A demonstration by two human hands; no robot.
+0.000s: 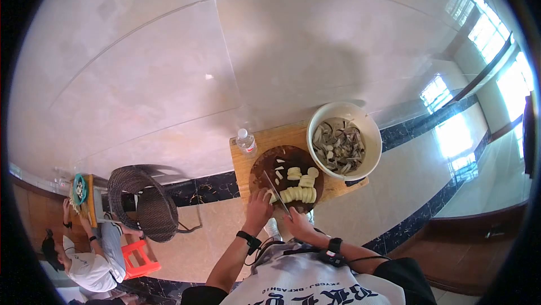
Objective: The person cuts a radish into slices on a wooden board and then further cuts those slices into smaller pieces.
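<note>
A knife is in my right hand, its blade slanting up and left across the round dark cutting board. My left hand is at the board's left edge, its fingers closed against the end of a pale yellow peeled vegetable. On the right side of the blade lies a row of thick round vegetable slices. More slices are behind the row, and a few small pale slivers lie near the blade tip.
The board rests on a wooden table, with a clear plastic bottle behind it. A white tub holds grey-brown and pale strips. At left are a wicker chair, a red stool and another person.
</note>
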